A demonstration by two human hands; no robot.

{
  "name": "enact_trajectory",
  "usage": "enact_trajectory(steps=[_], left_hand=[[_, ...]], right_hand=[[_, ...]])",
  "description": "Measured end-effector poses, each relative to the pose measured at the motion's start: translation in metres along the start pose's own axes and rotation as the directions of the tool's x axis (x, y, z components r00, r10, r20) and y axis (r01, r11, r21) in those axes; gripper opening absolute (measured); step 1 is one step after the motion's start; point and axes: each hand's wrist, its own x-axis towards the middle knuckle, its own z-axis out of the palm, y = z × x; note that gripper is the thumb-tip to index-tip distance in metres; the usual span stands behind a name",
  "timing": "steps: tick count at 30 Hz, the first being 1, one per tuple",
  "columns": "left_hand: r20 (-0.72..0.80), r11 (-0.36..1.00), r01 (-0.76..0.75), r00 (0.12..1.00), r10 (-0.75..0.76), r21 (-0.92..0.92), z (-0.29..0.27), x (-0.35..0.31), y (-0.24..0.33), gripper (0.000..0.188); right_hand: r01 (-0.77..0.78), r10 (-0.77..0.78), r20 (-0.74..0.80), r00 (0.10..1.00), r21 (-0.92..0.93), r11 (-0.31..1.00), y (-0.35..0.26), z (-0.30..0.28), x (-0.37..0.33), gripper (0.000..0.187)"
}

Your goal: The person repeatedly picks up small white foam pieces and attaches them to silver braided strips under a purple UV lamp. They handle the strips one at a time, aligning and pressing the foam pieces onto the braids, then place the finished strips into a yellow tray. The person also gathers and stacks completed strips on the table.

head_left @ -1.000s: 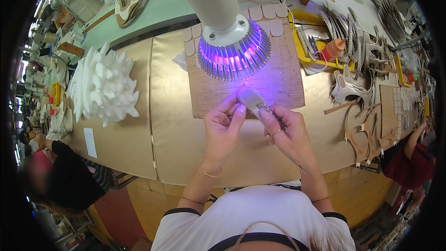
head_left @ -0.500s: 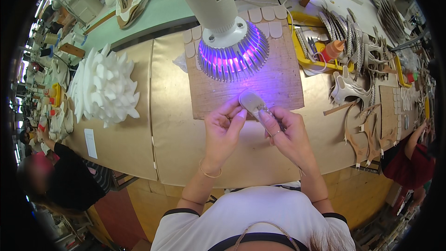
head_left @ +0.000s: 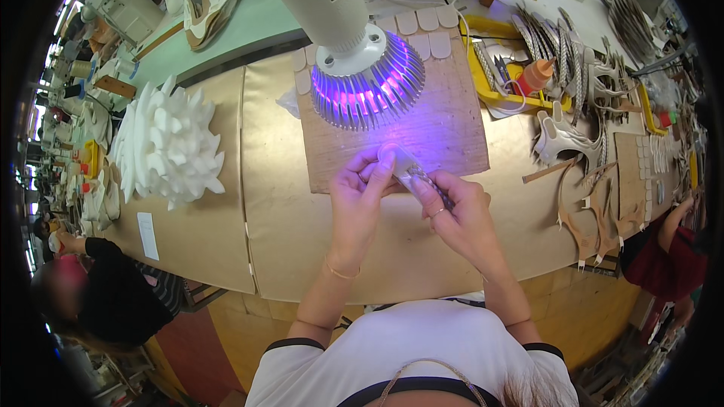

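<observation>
A pale tab with a rounded end (head_left: pixel 404 160), on what looks like a braided strap, is held between my two hands just below a lamp. My left hand (head_left: pixel 360 192) pinches its rounded end, thumb on top. Closed round the strap part, my right hand (head_left: pixel 461 207) presses its thumb on the upper face. The lamp (head_left: pixel 368 83), with a white neck and finned head, casts purple light over the wooden board (head_left: pixel 460 147) beneath it. Along the board's far edge lie several pale rounded pieces (head_left: pixel 417 21).
A white spiky foam heap (head_left: pixel 172 143) and a paper slip (head_left: pixel 148 236) are at left. At right stand a yellow tray (head_left: pixel 490 96) with an orange-capped bottle (head_left: pixel 535 77), braided straps and cut shoe uppers (head_left: pixel 566 136). Other people sit at both sides.
My left thumb has moved up onto the rounded end of the tab, covering more of it. The lamp and board appear slightly farther left in view.
</observation>
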Motion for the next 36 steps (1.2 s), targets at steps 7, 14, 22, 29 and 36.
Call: enact_trajectory(steps=[7, 14, 22, 29, 36], left_hand=[[-0.029, 1.0, 0.021, 0.999, -0.022, -0.008, 0.001, 0.005, -0.002, 0.022], [-0.062, 1.0, 0.024, 0.998, -0.023, 0.017, -0.004, 0.014, -0.006, 0.022], [-0.05, 0.997, 0.021, 0.999, -0.018, 0.076, -0.014, 0.023, -0.017, 0.024], [-0.067, 0.993, -0.006, 0.998, 0.014, 0.117, -0.015, 0.025, -0.03, 0.024], [-0.001, 0.98, -0.053, 0.999, 0.055, 0.192, -0.013, 0.027, -0.024, 0.025]], right_hand=[[-0.053, 0.037, 0.099, 0.994, 0.171, 0.984, 0.015, 0.001, 0.007, 0.03], [-0.207, 0.112, 0.275, 0.955, 0.345, 0.915, 0.031, 0.002, 0.025, 0.032], [-0.235, 0.146, 0.283, 0.948, 0.314, 0.92, 0.032, 0.006, 0.034, 0.028], [-0.186, 0.141, 0.185, 0.973, 0.253, 0.95, 0.026, 0.01, 0.031, 0.028], [-0.172, 0.142, 0.144, 0.979, 0.218, 0.961, 0.032, 0.015, 0.032, 0.028]])
